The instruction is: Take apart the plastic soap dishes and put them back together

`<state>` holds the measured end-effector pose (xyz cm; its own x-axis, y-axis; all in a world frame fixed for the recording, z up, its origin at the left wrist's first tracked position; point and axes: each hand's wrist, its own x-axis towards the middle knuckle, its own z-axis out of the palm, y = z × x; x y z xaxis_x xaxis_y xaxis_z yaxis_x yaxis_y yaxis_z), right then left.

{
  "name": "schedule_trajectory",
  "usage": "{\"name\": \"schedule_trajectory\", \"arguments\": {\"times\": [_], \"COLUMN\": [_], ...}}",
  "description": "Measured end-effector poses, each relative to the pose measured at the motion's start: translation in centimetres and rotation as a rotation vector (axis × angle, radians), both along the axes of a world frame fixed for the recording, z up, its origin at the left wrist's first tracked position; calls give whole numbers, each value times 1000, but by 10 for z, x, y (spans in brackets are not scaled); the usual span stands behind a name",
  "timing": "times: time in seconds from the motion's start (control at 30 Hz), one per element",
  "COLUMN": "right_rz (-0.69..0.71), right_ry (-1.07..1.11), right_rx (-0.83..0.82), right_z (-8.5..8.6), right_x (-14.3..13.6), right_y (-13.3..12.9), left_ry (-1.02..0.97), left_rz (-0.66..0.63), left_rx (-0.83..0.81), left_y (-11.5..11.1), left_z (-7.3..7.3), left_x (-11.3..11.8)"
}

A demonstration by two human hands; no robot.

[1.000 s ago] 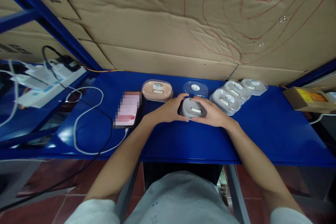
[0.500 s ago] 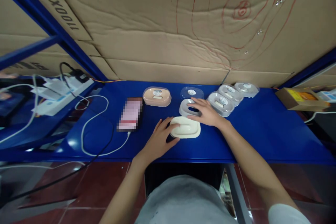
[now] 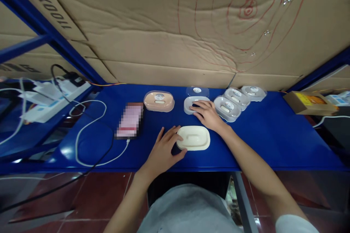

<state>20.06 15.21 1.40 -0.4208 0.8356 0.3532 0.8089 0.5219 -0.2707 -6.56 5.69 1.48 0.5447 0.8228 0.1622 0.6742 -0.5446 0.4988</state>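
My left hand (image 3: 165, 151) grips the left end of a cream oval tray (image 3: 194, 138), thumb at its near edge and fingers at its far side. The tray has a raised ridge in its middle and lies on the blue table. Farther back, my right hand (image 3: 207, 114) has its fingertips on a grey oval piece (image 3: 188, 105) with a dark opening, partly hidden by the fingers. Behind that piece lies a clear lid (image 3: 197, 90) with a round white label. Several lidded grey oval cases (image 3: 227, 108) stand beside my right hand.
A peach oval case (image 3: 159, 101) sits left of the grey piece. A phone (image 3: 129, 121), its screen blurred, is plugged into a white cable (image 3: 90, 162). At left is a power strip (image 3: 58, 102); a cardboard box (image 3: 308, 103) stands at right. Cardboard (image 3: 164, 43) backs the blue table (image 3: 273, 134).
The grey piece has moved back with my right hand, toward the clear lid. The cream tray has come nearer to me with my left hand, widening the gap between them. The view has shifted slightly.
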Motion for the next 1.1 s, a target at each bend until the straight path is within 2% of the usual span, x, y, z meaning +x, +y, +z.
{"name": "schedule_trajectory", "arguments": {"times": [0.17,0.27,0.37,0.47,0.57,0.67,0.87,0.97,1.1], "right_rz": [-20,77,245,339,368,359,342,392,429], "right_ry": [39,58,30,-19,-25,4,59,41,110], "right_rx": [22,35,-3,-35,-59,-65,-33,-93,-214], "right_z": [5,15,21,22,21,22,26,25,26], "right_x": [-7,-12,-18,-23,-23,-23,-41,-54,-57], "right_y": [-5,-19,-33,-40,-42,-43,-50,-54,-55], "left_ry": [-17,-69,-107,-36,98,130,58,-79,-278], "left_rz": [42,79,135,241,255,224,193,203,276], "left_rx": [74,130,235,354,305,311,359,292,135], "left_y": [12,23,43,70,82,65,2,-9,-11], "left_z": [-4,2,12,17,17,17,18,9,-9], "left_x": [11,10,-2,-20,-30,-27,-22,-32,-42]}}
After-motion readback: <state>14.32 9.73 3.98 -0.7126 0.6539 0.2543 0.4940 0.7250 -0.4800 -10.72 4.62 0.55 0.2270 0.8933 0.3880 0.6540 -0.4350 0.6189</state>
